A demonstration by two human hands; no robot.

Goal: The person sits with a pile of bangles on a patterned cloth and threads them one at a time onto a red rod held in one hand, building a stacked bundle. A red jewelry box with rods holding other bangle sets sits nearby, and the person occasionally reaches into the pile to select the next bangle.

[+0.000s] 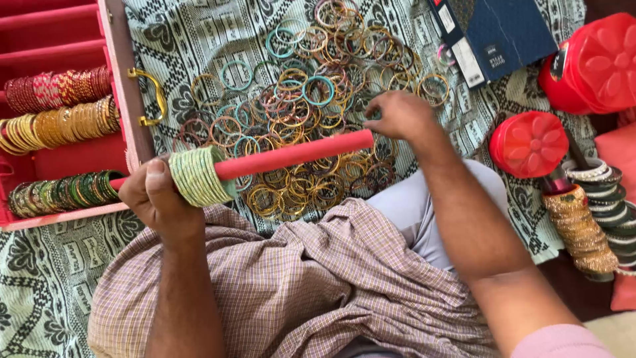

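Left hand (156, 195) grips one end of a red cylindrical rod (291, 154), fingers closed around it just beside a tight stack of pale green bangles (197, 176) threaded onto the rod. The rod runs level from that hand across to the right, its free end stopping near the right hand (399, 116). That right hand reaches down into a loose heap of bangles (305, 113) with fingers curled under; whether it pinches a bangle cannot be told from this angle.

The heap spreads over a grey-and-black patterned woven cloth (199, 40) and mixes thin rings in gold, teal, brown and pink, many overlapping. A person's lap in checked cloth (298, 285) fills the foreground below the rod.

At left lies an open pink case (122, 86) with a brass handle (154, 96), lined in red. Its compartments hold rows of bangles on rods: red ones (59, 89) uppermost, gold ones (59, 126) below them, dark green ones (63, 193) nearest the front edge.

To the right stand two red plastic containers with flower-moulded lids, one large (599, 63) and one small (529, 144). Beside the smaller one lies a column of glittering gold bangles (580, 229), with silver and dark bangles (606, 192) stacked just beside it. A dark blue flat box (497, 33) rests at the top edge of the cloth.
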